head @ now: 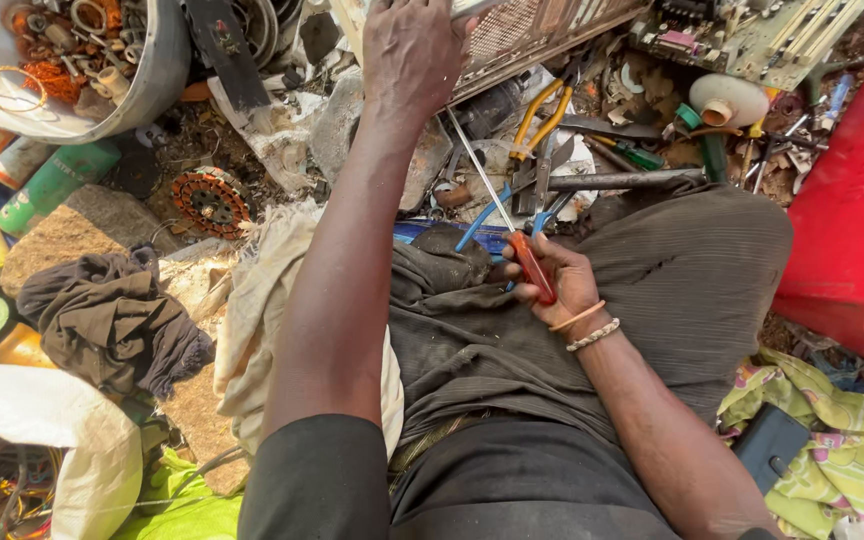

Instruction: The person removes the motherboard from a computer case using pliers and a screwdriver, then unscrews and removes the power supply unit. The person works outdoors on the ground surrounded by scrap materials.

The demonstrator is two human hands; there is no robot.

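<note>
1. The left hand [414,55] reaches forward at the top of the frame, fingers clamped over the edge of a perforated metal casing [542,30], a cream-coloured panel with a fine grid of holes.
2. The right hand [555,285] rests on the lap, fingers wrapped tight around the glossy red handle of a screwdriver [512,225]; its thin steel shaft slants up and left toward the casing.
3. Two bracelets, one orange band and one pale beaded strand, circle the right wrist.
4. Just beyond the screwdriver lie pliers with yellow grips [544,115], a blue-handled tool [482,220] and a dull grey metal bar [622,181] amid scrap.
5. A round copper-wound motor core [211,201] sits on dusty ground at left, near a crumpled dark cloth [112,320].
6. A green circuit board [752,35] lies at upper right, beside a smooth red plastic panel [852,220].
</note>
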